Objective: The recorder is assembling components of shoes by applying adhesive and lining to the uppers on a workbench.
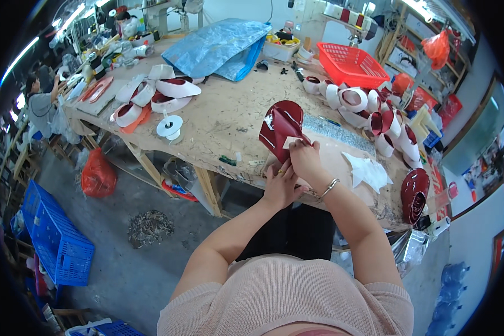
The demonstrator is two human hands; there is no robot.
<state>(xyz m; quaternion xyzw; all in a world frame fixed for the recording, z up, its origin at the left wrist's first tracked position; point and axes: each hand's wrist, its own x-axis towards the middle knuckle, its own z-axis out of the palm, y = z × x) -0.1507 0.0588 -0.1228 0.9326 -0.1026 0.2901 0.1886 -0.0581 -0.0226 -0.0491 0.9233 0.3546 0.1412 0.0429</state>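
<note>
A glossy dark red shoe upper [280,120] is raised at the near edge of the workbench, in front of my body. My left hand [283,185] is closed on its lower end. At its lower right edge my right hand [308,159] pinches it, with a bracelet on the wrist. A small cream-coloured piece [289,142] lies against the red surface beside the right fingertips; whether those fingers hold it too is hard to see. A white, jagged-edged cutout [368,171] rests on the bench right of my right wrist.
White shoe uppers with red linings [353,99] crowd the bench's right side, below a red basket [353,63]. More white uppers [151,95] and a white spool [169,126] stand left. A blue bag [215,47] lies behind. A blue crate [56,241] occupies the floor.
</note>
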